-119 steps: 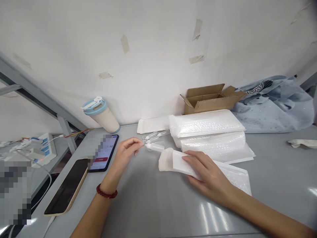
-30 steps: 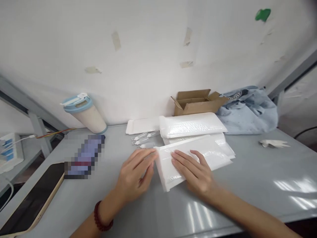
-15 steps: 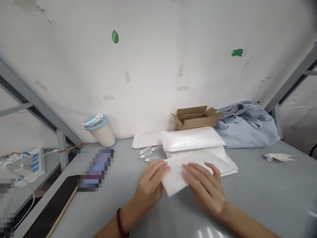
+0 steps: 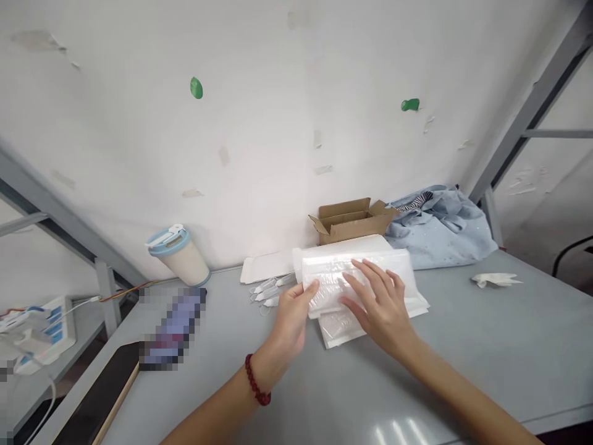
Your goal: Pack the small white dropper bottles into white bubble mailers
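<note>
A white bubble mailer (image 4: 324,290), glossy and bumpy on the side facing me, is pinched at its left end by my left hand (image 4: 291,318), the thumb on top. My right hand (image 4: 382,306) rests over the mailer's right part with fingers spread, not gripping it. Under and behind it lie more white mailers (image 4: 340,327), partly covered by the held one and my right hand. Just left of the stack, several small white tube-like pieces (image 4: 266,289) with thin loops lie on the table. Behind them is a flat white packet (image 4: 262,268).
An open cardboard box (image 4: 354,230) and a light blue cloth bundle (image 4: 442,235) stand against the wall. A crumpled tissue (image 4: 495,280) is at right. Toward the left are a blue-lidded cup (image 4: 185,259), a blurred purple object (image 4: 173,330), a dark flat device (image 4: 99,398) and a power strip (image 4: 58,330).
The smooth white sheet-like face in my hands has given way to a bubbly mailer face. My left hand has moved slightly up; my right fingers have spread. The whole view has shifted a little.
</note>
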A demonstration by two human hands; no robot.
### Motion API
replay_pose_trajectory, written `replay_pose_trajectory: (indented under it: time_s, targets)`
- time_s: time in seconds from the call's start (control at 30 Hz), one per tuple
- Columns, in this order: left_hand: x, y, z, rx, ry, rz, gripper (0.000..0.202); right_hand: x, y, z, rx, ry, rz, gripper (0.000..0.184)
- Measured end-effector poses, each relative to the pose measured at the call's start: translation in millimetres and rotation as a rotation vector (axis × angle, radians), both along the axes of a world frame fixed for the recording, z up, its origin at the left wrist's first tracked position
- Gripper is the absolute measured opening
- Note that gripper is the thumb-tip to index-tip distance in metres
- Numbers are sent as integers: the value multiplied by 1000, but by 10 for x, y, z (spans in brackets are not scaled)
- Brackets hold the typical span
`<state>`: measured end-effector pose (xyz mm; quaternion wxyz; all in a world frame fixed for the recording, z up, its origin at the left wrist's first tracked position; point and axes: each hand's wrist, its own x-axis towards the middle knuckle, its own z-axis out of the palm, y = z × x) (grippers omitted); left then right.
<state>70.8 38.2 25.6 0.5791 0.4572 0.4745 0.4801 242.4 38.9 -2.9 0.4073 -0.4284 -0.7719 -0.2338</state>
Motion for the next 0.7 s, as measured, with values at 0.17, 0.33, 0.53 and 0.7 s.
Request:
replay_pose_trajectory:
  time_s: [0.17, 0.33, 0.53, 0.7]
  targets:
    - [29, -67, -161, -172, 121, -179, 25, 128, 93, -47, -143, -54, 67, 25]
    - [11, -73, -240, -285, 273, -299, 40, 182, 98, -73, -186, -42, 63, 21]
    - [-45, 79, -211, -232, 375, -199, 42, 157, 75, -100, -236, -72, 0, 17]
    - [-189, 214, -204, -87, 593, -111, 37, 144, 121, -120, -233, -109, 6, 19]
